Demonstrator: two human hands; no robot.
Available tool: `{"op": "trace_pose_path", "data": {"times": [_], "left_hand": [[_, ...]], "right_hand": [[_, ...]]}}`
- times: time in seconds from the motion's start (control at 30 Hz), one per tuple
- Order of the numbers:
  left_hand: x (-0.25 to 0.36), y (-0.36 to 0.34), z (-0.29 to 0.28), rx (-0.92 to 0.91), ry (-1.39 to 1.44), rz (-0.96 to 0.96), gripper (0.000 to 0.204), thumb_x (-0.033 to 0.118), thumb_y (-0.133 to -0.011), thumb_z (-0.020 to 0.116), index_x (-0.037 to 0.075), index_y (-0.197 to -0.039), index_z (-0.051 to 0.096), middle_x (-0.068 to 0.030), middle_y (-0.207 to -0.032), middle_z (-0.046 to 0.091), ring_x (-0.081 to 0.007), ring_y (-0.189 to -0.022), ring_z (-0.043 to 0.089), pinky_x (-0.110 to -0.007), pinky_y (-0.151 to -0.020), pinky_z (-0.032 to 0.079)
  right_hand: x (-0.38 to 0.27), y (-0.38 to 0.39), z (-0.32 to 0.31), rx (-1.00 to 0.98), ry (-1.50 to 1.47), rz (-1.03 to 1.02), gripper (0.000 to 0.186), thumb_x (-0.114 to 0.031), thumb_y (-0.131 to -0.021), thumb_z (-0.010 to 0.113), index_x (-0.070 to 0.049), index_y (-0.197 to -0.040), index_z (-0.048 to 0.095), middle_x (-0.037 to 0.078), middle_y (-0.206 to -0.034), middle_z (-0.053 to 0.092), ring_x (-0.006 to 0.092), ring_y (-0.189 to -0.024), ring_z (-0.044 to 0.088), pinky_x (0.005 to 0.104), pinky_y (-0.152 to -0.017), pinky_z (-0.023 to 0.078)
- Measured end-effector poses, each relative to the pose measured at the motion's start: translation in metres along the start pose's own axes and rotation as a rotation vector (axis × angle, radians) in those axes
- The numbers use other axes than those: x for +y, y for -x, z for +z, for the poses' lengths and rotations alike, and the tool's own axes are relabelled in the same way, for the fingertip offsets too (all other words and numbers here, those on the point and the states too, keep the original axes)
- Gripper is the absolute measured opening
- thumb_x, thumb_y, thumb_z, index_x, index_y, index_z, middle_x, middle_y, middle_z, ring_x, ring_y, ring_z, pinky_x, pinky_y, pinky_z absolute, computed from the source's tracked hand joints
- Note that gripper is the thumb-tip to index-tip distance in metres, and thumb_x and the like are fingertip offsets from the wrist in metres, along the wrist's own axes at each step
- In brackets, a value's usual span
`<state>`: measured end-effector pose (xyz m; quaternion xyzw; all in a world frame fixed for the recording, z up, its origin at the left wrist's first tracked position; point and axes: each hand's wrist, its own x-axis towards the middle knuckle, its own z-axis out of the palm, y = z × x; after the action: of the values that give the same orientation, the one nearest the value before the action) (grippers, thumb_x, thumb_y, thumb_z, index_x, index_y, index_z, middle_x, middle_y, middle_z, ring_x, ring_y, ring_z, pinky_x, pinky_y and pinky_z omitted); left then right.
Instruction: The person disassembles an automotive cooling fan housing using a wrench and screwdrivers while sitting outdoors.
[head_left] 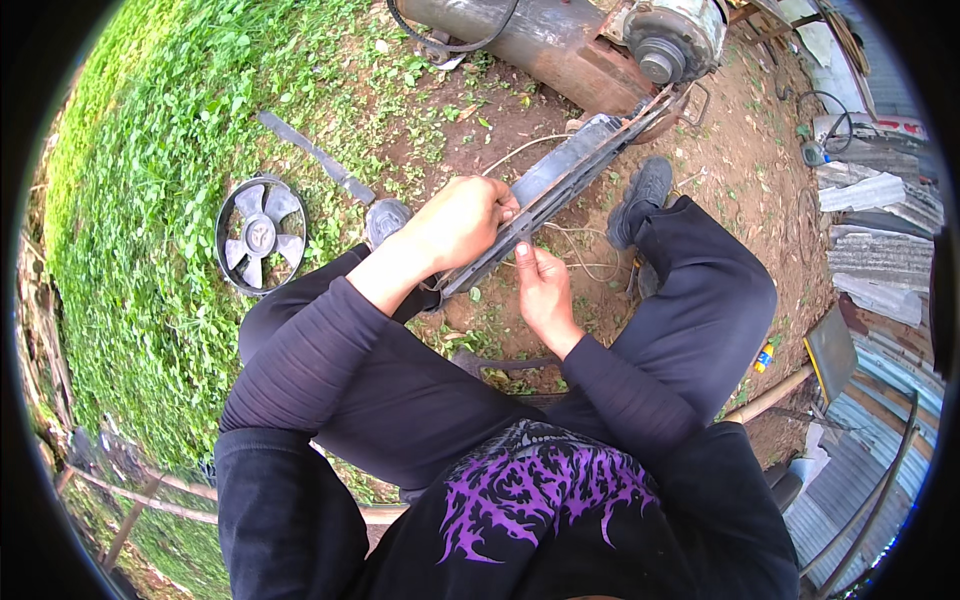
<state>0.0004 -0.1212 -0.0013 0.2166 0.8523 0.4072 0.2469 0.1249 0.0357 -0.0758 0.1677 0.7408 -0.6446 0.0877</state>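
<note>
A long, dark, flat frame (568, 188), seen nearly edge-on, slants between my knees from near left to far right. Beside its left face, my left hand (462, 222) has its fingers curled in a pinch at the upper edge. My right hand (547, 297) is on the other side, fingers folded and thumb raised close to the frame's rim. Anything small between those right fingers is hidden. Left of my leg, a round fan (260, 235) with grey blades in a black ring lies on the grass. A thin dark strip (315, 155) lies beyond it.
A rusty cylindrical tank (545, 50) lies at the far side, with a motor and pulley (665, 58) on it. Thin cord (590, 250) loops over the soil behind the frame. Corrugated metal sheets (875, 255) are stacked right, near a wooden pole (770, 395). Grass covers the left.
</note>
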Motion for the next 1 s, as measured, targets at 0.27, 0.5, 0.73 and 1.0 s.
{"op": "trace_pose_path", "data": {"times": [0.27,0.5,0.73,1.0], "left_hand": [[0.003,0.001,0.001,0.012,-0.017,0.033,0.017,0.007,-0.092,0.063,-0.002,-0.103,0.073,-0.0251,-0.093,0.072,-0.039,-0.094,0.072,-0.045,-0.084,0.055],[-0.001,0.001,0.006,0.053,0.004,0.034,0.017,0.007,-0.093,0.063,-0.002,-0.104,0.073,-0.025,-0.093,0.073,-0.0389,-0.094,0.072,-0.045,-0.084,0.055],[0.001,0.002,0.007,0.123,-0.013,-0.042,0.02,0.009,-0.094,0.064,-0.002,-0.107,0.073,-0.0249,-0.099,0.073,-0.0391,-0.097,0.072,-0.043,-0.086,0.055],[-0.007,-0.001,0.01,0.139,0.083,-0.156,0.02,0.009,-0.097,0.061,-0.002,-0.109,0.073,-0.0216,-0.099,0.074,-0.0308,-0.096,0.074,-0.04,-0.088,0.055]], "right_hand": [[-0.011,-0.009,-0.026,0.07,0.478,-0.104,0.043,-0.038,-0.104,0.059,-0.003,-0.08,0.064,0.018,-0.058,0.055,0.035,-0.053,0.059,0.0436,-0.054,0.043],[0.0,-0.033,-0.045,-0.047,0.465,-0.213,0.047,-0.038,-0.102,0.063,-0.002,-0.074,0.059,0.019,-0.057,0.051,0.0312,-0.05,0.053,0.0424,-0.054,0.043],[0.027,-0.027,-0.003,-0.207,-0.25,0.032,0.054,-0.042,-0.109,0.052,-0.007,-0.069,0.047,-0.005,-0.059,0.043,0.0086,-0.054,0.034,0.0319,-0.049,0.032],[-0.004,-0.015,0.012,-0.272,-0.625,0.374,0.052,-0.054,-0.107,0.049,-0.015,-0.074,0.039,-0.005,-0.055,0.029,0.0076,-0.042,0.029,0.0266,-0.04,0.025]]}}
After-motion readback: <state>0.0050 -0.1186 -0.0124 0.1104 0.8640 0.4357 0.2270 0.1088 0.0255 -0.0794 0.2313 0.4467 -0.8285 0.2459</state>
